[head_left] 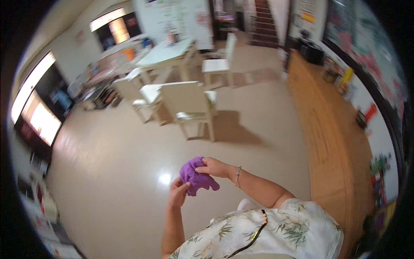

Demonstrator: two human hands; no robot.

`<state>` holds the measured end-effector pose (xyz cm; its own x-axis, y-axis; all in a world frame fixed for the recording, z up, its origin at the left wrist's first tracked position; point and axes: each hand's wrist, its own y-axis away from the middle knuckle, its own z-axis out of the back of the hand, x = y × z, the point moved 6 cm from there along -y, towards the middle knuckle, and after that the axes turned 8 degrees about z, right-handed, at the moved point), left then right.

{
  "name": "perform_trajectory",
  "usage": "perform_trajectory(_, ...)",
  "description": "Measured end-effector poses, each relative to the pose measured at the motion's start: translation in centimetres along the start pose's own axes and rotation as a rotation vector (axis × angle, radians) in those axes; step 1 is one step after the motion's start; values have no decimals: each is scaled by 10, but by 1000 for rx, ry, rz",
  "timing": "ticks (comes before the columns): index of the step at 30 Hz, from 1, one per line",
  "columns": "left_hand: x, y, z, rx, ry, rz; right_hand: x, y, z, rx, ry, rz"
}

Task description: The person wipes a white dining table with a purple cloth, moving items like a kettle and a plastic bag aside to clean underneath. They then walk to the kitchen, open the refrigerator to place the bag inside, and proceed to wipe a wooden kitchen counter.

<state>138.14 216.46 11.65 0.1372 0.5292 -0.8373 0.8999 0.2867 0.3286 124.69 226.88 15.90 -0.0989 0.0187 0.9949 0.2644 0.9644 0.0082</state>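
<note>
A crumpled purple cloth [199,180] hangs between my two hands, out in front of my body above the tiled floor. My left hand [177,193] pinches its lower left edge between thumb and fingers. From the right, my right hand [212,167] grips the upper part, the thumb lying on top of the fabric. A loose corner droops below my right hand. The fingers behind the cloth are partly hidden. A bracelet [237,176] circles my right wrist.
A long wooden counter [325,138] runs along my right side, with a black box [311,52] at its far end. Ahead stand pale chairs [184,101] and a glass-topped table [166,52]. Piled items [103,93] lie at the left wall. A staircase [264,26] rises at the back.
</note>
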Motion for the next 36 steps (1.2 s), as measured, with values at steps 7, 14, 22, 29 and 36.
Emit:
perform_trajectory(7,-10,-149,-96,206,-68,-17,-34,57,161,-522,-295,45)
perform_trajectory(14,9,-236,-252,383,-179,-32,-9,176,279,-772,-78,312)
perform_trajectory(22,47,-229,-340,698,-448,163,52,277,235,-1350,224,254)
perform_trajectory(29,210,-124,-364,948,101,881,2,376,165,-1476,31,369)
perform_trajectory(36,283,1,-389,1022,-102,1027,-15,480,79,-1544,-18,422)
